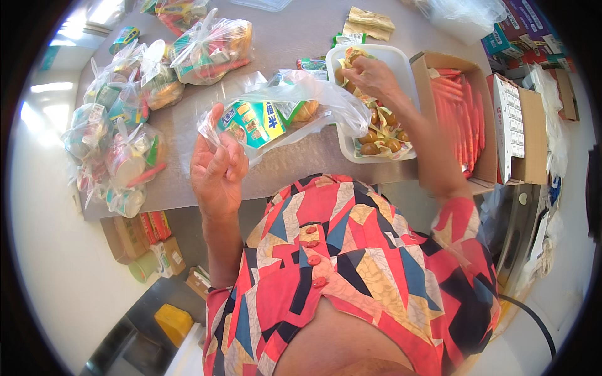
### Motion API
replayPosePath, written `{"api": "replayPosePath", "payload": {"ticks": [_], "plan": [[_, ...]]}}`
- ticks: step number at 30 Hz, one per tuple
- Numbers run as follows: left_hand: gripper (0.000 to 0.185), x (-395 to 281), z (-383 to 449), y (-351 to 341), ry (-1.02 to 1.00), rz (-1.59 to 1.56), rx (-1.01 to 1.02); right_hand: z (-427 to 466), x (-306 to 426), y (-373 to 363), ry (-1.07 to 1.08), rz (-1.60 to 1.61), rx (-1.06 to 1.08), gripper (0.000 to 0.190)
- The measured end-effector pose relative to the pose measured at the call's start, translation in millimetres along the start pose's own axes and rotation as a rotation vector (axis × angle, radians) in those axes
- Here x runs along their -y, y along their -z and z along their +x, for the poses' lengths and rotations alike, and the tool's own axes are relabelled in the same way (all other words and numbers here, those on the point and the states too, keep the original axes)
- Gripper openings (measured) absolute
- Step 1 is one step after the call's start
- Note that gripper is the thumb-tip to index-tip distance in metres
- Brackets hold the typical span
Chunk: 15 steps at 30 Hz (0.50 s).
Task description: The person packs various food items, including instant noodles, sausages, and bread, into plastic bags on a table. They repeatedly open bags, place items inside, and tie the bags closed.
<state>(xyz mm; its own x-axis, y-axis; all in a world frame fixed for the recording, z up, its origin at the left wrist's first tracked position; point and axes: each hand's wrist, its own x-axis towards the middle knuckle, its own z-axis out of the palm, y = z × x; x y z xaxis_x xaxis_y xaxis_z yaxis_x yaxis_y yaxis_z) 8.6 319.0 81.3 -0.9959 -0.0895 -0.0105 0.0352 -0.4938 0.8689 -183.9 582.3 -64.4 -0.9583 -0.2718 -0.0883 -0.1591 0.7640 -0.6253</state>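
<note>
My left hand [218, 174] grips the edge of a clear plastic bag [336, 101] between thumb and fingers. The bag lies on its side on the table. Inside it are a teal and yellow instant noodle cup [254, 123] and a packaged bread or pastry [306, 112]. My right hand [374, 77] reaches into a white plastic tub [345, 149], its fingertips against a packet near the far end. Whether they close on it is unclear. Brown eggs [370, 148] in clear printed packets lie in the tub.
Right of the tub stands a cardboard box [425, 63] of red-wrapped sticks [463, 110], beside a white carton [510, 124]. Tied bags of food [211, 49] crowd the table's left side. A brown wrapper [369, 23] lies behind the tub. The table's front edge [174, 203] is near my body.
</note>
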Motion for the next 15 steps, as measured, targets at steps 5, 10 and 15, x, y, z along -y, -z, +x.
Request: {"api": "replayPosePath", "payload": {"ticks": [5,10,15], "plan": [[0.067,-2.6,-6.4,4.9,-0.014,0.024,0.030,37.6,-8.5,-38.6,-0.161,0.078,0.020,0.035],[0.065,-1.1,-8.0,11.5,-0.027,0.003,0.008,11.9,-34.2,-11.8,-0.199,0.441,-0.070,0.026],[0.064,-4.9,2.7,7.8,-0.017,0.003,0.019,-63.8,-80.5,66.9,-0.101,1.048,-0.293,0.017]]}}
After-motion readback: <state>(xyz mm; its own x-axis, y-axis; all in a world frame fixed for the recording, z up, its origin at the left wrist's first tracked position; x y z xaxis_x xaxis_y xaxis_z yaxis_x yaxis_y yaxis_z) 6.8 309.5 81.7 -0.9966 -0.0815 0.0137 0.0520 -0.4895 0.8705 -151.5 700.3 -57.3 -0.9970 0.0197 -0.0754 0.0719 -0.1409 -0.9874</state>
